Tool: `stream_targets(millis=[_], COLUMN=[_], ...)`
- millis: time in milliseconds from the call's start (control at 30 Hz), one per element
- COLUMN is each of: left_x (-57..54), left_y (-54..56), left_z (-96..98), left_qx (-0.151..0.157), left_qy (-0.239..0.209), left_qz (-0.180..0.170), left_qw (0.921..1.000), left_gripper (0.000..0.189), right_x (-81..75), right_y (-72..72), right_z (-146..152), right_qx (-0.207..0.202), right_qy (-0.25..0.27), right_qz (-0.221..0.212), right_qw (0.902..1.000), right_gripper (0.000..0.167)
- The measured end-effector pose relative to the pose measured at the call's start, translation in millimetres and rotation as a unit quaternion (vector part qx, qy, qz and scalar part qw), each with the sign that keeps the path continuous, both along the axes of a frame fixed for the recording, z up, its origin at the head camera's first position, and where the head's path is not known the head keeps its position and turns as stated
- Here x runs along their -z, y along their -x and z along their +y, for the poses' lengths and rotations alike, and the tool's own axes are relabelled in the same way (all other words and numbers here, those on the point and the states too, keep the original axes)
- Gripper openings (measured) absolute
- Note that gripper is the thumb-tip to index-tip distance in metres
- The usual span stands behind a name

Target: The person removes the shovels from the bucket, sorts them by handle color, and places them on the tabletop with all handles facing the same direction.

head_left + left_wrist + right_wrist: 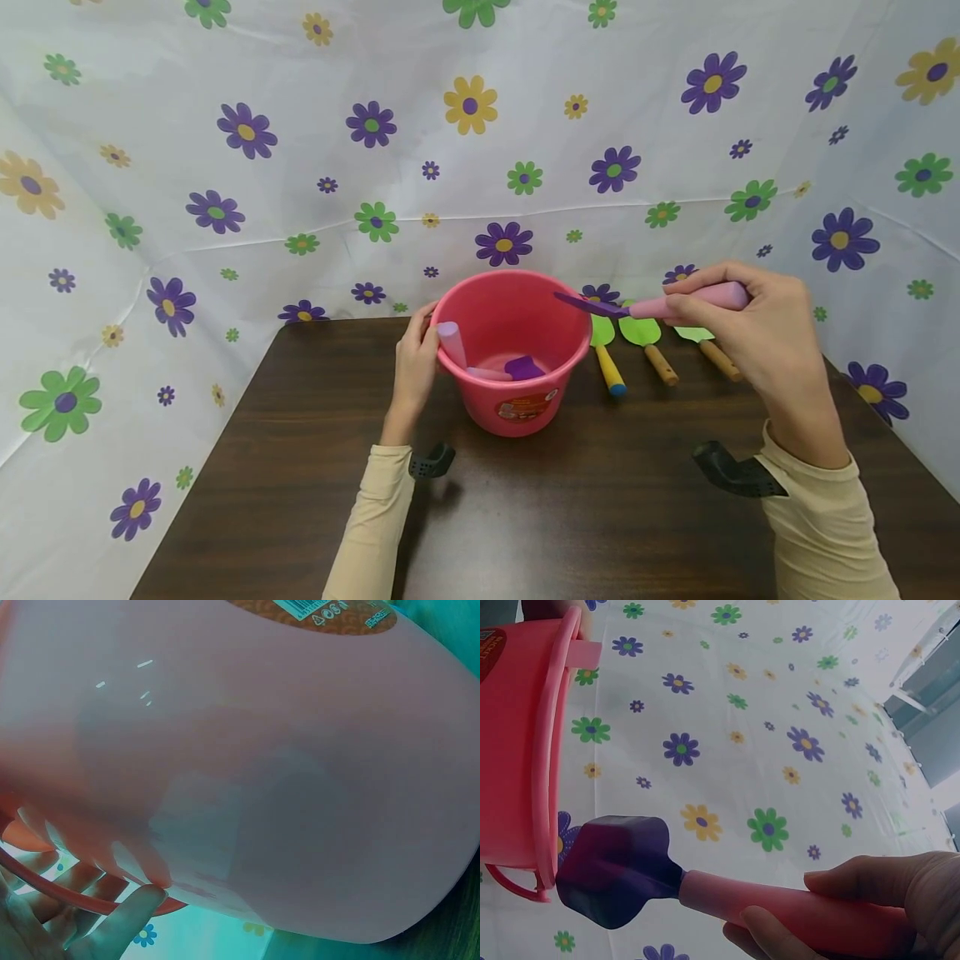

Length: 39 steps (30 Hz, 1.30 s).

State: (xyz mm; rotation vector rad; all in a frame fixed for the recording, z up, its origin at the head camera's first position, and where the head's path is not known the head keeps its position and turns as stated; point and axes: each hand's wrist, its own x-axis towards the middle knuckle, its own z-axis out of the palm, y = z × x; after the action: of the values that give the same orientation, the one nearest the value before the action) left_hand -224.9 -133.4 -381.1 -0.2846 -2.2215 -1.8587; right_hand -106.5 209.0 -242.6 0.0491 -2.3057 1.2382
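Observation:
My left hand (415,360) grips the left rim of a pink plastic bucket (480,402), which is tilted toward me on the table; in the left wrist view the thumb lies along the bucket's outside. My right hand (780,333) holds a small garden trowel with a purple blade (615,862) by its pink handle (652,308). Its blade overlaps the bucket's right rim in the head view, pointing left toward the opening. Inside the bucket, one pink handle (451,340) leans up against the left wall, and another pink handle (487,374) lies low beside a purple blade (523,367).
Three green-bladed trowels lie to the right of the bucket: one with a yellow handle (611,371) and two with wooden handles, a nearer one (662,365) and a farther one (720,360). A flower-print curtain (420,75) hangs behind the dark wooden table (300,467).

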Motion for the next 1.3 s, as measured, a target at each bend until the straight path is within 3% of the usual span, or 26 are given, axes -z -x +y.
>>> stream_targets(millis=[400, 500, 733, 967, 1300], left_x=[0.4, -4.7, 1.1, 0.4, 0.1], left_y=[0.7, -2.6, 0.6, -0.5, 0.0], left_z=[1.3, 3.2, 1.6, 0.8, 1.6], left_qx=[-0.009, -0.009, -0.009, -0.011, -0.007], left_qy=[0.002, 0.002, 0.003, 0.009, 0.007], left_qz=[0.011, 0.001, 0.004, 0.007, 0.004], left_qw=[0.9999, 1.0000, 0.9999, 0.9999, 0.9999], left_gripper=[0.044, 0.045, 0.044, 0.044, 0.045], right_x=[2.3, 3.8, 6.9, 9.8, 9.8], right_y=[-0.4, -0.9, -1.6, -1.4, -3.1], right_z=[8, 10, 14, 16, 19], right_qx=[0.007, 0.013, 0.022, 0.017, 0.031], right_qy=[-0.006, -0.013, -0.028, -0.023, -0.028], right_qz=[0.000, -0.006, -0.008, -0.001, -0.025], right_qw=[1.0000, 0.9998, 0.9994, 0.9996, 0.9988], right_gripper=[0.022, 0.025, 0.027, 0.024, 0.028])
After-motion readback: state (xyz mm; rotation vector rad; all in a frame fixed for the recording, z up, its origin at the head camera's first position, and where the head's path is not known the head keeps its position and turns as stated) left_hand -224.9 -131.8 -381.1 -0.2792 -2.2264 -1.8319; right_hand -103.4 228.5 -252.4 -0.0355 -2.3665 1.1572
